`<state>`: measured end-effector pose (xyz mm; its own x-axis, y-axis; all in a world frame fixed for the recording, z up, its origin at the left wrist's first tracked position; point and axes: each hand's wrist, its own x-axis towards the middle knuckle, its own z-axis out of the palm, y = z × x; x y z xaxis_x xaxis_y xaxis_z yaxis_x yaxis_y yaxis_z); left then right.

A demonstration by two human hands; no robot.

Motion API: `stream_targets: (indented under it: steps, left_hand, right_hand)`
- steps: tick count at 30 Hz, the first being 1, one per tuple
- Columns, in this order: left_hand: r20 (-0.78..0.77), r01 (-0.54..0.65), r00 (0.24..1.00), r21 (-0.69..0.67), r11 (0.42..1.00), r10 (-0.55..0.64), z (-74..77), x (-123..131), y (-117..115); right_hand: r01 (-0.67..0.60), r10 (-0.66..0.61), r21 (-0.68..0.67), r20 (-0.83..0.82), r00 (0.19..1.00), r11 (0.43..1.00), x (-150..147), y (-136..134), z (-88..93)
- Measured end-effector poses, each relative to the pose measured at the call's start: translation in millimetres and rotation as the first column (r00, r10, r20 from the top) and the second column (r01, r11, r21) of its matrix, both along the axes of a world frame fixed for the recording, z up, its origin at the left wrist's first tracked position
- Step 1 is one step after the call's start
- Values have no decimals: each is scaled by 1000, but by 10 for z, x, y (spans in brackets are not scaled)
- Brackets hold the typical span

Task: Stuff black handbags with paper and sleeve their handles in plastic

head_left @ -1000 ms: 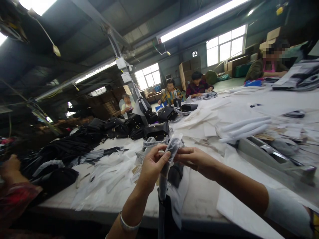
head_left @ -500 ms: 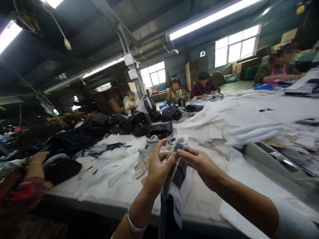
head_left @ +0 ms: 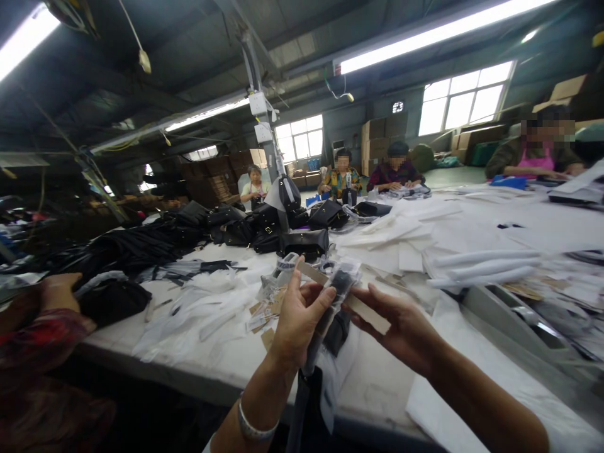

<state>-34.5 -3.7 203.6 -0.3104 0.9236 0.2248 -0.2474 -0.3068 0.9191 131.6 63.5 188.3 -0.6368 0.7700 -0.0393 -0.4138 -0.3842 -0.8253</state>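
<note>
My left hand is closed round a dark strap in clear plastic wrapping, its thumb pressed on the top. The strap runs down from the hand over the table's front edge. A flat beige strip, like card, crosses behind the strap and shows on both sides of it. My right hand has this strip between thumb and fingers at its right end. Black material lies under the strap, partly hidden.
Black handbags are heaped across the table. Plastic wrap and small brown tags lie left of my hands. A grey tray-like holder stands at right. A co-worker's arm reaches in at left; other people sit beyond.
The beige strip now shows across the strap, in my right hand. My right hand has moved right, off the strap's end, which now lies flatter. The view has shifted slightly.
</note>
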Motion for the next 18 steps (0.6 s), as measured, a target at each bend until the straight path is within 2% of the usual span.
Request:
stream_targets:
  steps: [5,10,15,18]
  left_hand:
    - [-151,-5,988,36,999,11,-8,21,-14]
    - [-351,-124,926,67,990,139,14,78,-53]
    - [-457,-285,835,119,951,308,-9,159,-71]
    - [-492,-336,788,160,928,370,3,183,-84]
  right_hand:
    - [16,-9,111,-62,998,994,-118,-121,-109]
    - [181,-156,173,-152,976,968,-311,-271,-120]
    - [383,-356,239,-151,922,892,-488,-332,-171]
    - [455,-431,270,-149,890,848,-558,-338,-162]
